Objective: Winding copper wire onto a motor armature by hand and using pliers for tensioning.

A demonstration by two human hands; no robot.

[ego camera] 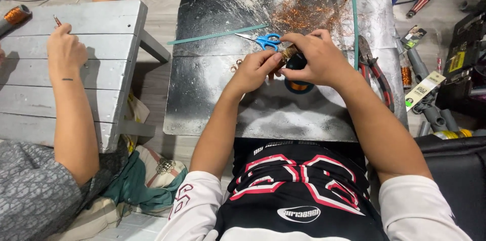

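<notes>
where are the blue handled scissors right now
In the head view, the blue-handled scissors lie on the scratched metal sheet, just above the left hand and left of the right hand.

Both bare forearms reaching forward and converging, left hand (254, 70) with fingers pinched together, right hand (315, 58) curled beside it, fingertips touching.
</notes>
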